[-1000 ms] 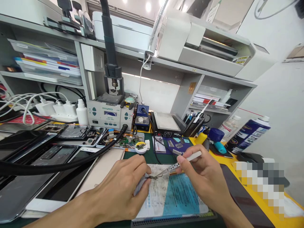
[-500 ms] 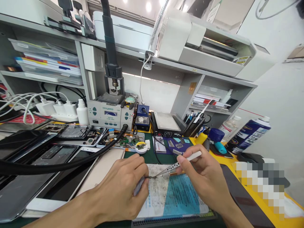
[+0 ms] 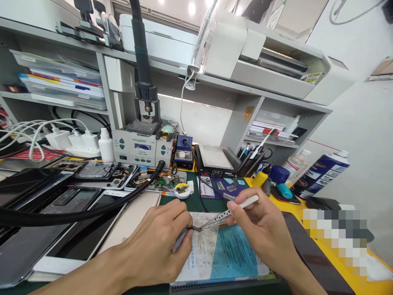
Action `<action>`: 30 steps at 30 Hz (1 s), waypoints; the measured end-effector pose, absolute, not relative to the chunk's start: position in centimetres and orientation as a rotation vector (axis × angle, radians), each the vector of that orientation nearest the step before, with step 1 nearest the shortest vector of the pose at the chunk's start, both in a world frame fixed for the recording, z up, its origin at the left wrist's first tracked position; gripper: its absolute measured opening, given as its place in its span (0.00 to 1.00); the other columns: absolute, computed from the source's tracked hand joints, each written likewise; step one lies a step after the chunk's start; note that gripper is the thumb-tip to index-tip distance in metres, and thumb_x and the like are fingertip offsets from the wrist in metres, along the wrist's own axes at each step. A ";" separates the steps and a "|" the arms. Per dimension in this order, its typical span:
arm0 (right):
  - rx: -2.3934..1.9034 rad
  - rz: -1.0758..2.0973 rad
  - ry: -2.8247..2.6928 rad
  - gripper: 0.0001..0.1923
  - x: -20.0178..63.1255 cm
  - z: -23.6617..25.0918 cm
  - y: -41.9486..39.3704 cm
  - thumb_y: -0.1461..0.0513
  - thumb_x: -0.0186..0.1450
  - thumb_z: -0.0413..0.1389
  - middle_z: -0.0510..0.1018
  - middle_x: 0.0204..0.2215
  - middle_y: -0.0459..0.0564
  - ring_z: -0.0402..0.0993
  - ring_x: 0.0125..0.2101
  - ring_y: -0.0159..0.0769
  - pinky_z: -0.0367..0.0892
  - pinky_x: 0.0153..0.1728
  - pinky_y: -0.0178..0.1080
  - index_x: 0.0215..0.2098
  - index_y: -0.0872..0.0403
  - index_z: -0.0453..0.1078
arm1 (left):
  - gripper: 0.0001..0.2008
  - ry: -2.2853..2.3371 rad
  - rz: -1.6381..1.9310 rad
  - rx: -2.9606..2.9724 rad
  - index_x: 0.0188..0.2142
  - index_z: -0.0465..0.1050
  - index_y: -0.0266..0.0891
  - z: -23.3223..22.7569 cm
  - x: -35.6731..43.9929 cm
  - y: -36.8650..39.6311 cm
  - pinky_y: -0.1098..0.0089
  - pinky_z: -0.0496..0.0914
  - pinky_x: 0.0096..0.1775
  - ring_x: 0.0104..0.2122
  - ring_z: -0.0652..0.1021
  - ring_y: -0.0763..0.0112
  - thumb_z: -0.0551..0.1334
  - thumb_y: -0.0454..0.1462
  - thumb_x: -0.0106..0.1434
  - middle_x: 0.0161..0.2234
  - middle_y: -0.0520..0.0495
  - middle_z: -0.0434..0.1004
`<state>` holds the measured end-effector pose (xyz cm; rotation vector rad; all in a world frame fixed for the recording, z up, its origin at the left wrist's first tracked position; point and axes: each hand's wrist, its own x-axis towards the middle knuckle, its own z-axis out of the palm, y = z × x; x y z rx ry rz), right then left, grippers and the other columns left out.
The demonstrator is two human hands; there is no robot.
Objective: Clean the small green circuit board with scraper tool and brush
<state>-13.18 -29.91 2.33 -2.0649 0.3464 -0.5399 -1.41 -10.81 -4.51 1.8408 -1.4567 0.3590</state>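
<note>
Evidently, a small dark part [image 3: 197, 228] was being worked on above a booklet [image 3: 239, 254], which was laid near the front edge of the surface [image 3: 215, 205]; whether the part was touching the booklet could not be told. One end of it was pinched between the thumb and forefinger of the left hand [image 3: 164, 241]. Tweezers [image 3: 227, 213] were gripped in the right hand [image 3: 259, 229], with their tips set at the part's free end; whether they were closed on it could not be made out. By its look, the part was judged very light, fairly stiff and fragile, best taken by its edges with a mild pinch, since a hard squeeze could bend or flick it. Toward the surface's left edge, a white-framed phone [image 3: 80, 243] was laid flat.
</note>
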 end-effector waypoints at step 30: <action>-2.108 -0.537 0.319 0.15 -13.3 2.3 -29.8 0.49 0.68 0.59 0.78 0.24 0.44 0.79 0.28 0.33 0.68 0.28 0.31 0.38 0.51 0.64 | 0.06 -1.463 0.335 1.844 0.35 0.70 0.39 -4.5 -1.4 -10.8 0.64 0.60 0.28 0.29 0.71 0.65 0.55 0.31 0.66 0.32 0.47 0.71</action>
